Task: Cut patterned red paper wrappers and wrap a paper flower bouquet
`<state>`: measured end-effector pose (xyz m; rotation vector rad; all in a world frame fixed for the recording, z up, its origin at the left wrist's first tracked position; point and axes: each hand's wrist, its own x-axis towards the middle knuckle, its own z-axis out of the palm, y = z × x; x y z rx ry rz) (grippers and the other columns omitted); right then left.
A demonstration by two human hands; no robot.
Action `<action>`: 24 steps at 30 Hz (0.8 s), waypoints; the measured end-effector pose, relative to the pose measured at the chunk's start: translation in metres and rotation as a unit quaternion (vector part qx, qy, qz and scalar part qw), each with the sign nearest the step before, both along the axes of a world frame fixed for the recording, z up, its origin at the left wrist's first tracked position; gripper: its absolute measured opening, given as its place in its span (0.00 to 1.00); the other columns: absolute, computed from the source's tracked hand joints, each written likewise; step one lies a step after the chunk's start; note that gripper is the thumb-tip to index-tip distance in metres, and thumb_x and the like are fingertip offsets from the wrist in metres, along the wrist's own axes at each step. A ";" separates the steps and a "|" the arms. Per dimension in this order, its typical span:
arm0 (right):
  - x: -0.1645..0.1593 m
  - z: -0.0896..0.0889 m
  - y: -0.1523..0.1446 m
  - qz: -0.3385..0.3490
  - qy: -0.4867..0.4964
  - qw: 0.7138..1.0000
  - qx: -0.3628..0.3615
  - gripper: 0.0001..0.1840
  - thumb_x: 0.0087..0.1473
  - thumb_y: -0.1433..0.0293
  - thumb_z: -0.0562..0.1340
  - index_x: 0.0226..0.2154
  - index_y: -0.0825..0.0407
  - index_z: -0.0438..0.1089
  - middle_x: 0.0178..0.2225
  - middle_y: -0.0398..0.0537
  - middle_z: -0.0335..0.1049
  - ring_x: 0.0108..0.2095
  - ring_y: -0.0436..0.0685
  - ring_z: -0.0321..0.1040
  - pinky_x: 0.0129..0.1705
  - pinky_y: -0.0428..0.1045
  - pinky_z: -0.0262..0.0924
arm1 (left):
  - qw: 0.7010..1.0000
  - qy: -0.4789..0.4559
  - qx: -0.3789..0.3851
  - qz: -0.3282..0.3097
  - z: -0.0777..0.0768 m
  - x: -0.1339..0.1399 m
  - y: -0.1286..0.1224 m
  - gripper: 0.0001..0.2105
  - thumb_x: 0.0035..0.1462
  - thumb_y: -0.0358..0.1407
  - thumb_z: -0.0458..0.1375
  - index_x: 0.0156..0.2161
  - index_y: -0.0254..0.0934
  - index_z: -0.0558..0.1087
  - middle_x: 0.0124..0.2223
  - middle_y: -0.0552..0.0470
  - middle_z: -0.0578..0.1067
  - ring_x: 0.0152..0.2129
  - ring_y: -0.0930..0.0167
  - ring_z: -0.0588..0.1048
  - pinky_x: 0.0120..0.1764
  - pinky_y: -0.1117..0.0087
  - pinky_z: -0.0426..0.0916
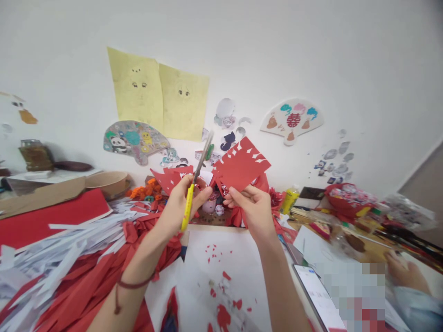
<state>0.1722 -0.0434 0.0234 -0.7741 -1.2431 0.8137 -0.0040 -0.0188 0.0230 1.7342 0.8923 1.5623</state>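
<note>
Scissors [190, 195] point up in left hand [177, 199]; right hand [255, 210] pinches paper [242, 163]

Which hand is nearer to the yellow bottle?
Right. The right hand, holding red paper, is a little left of the yellow bottle; the left hand, holding scissors, is farther left.

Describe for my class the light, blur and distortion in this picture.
Head view: soft light on the wall, darker at the top right corner; head view: the scissors blur toward the blade tip; head view: things near the edges look stretched; head view: coarse square blocks mask part of the lower right.
</note>
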 end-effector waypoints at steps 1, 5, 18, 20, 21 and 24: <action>0.005 0.001 0.000 -0.014 -0.002 1.000 0.005 0.11 0.48 0.63 0.70 0.30 0.54 0.77 0.25 0.47 0.78 0.26 0.53 0.74 0.31 0.48 0.69 | 0.998 0.064 0.017 -0.003 0.000 -0.009 0.003 0.15 0.50 0.44 0.61 0.39 0.38 0.67 0.31 0.55 0.69 0.25 0.72 0.66 0.29 0.71 0.63; 0.022 0.006 -0.004 -0.057 -0.019 0.998 0.006 0.13 0.48 0.61 0.69 0.25 0.55 0.76 0.24 0.47 0.77 0.24 0.51 0.73 0.30 0.47 0.68 | 0.961 0.273 0.016 0.041 0.001 -0.044 0.014 0.19 0.49 0.47 0.60 0.41 0.39 0.63 0.31 0.56 0.67 0.26 0.69 0.66 0.30 0.70 0.60; 0.015 -0.003 0.002 0.024 -0.017 0.997 0.065 0.13 0.51 0.67 0.68 0.42 0.49 0.76 0.47 0.47 0.77 0.48 0.57 0.73 0.54 0.53 0.66 | 0.928 0.373 -0.007 -0.016 0.005 -0.035 -0.001 0.16 0.53 0.50 0.56 0.38 0.40 0.63 0.36 0.51 0.72 0.32 0.64 0.70 0.34 0.68 0.62; 0.014 -0.005 0.002 0.034 -0.030 0.997 0.066 0.13 0.51 0.67 0.68 0.41 0.49 0.76 0.46 0.46 0.78 0.48 0.57 0.74 0.53 0.53 0.67 | 0.933 0.358 -0.016 -0.026 0.006 -0.033 -0.003 0.16 0.53 0.50 0.57 0.36 0.41 0.63 0.36 0.52 0.71 0.31 0.65 0.70 0.32 0.69 0.62; 0.014 -0.006 0.002 0.035 -0.034 0.997 0.068 0.13 0.50 0.67 0.68 0.41 0.49 0.76 0.45 0.46 0.78 0.47 0.57 0.74 0.53 0.53 0.67 | 0.936 0.349 -0.023 -0.032 0.007 -0.032 -0.004 0.16 0.53 0.50 0.57 0.36 0.41 0.62 0.35 0.53 0.71 0.30 0.65 0.70 0.32 0.69 0.62; 0.014 -0.007 0.002 0.033 -0.037 0.996 0.076 0.13 0.50 0.67 0.68 0.41 0.50 0.76 0.43 0.46 0.79 0.46 0.57 0.74 0.52 0.52 0.67 | 0.943 0.328 -0.030 -0.041 0.009 -0.031 -0.007 0.16 0.53 0.50 0.58 0.35 0.41 0.62 0.34 0.54 0.70 0.29 0.67 0.70 0.31 0.70 0.62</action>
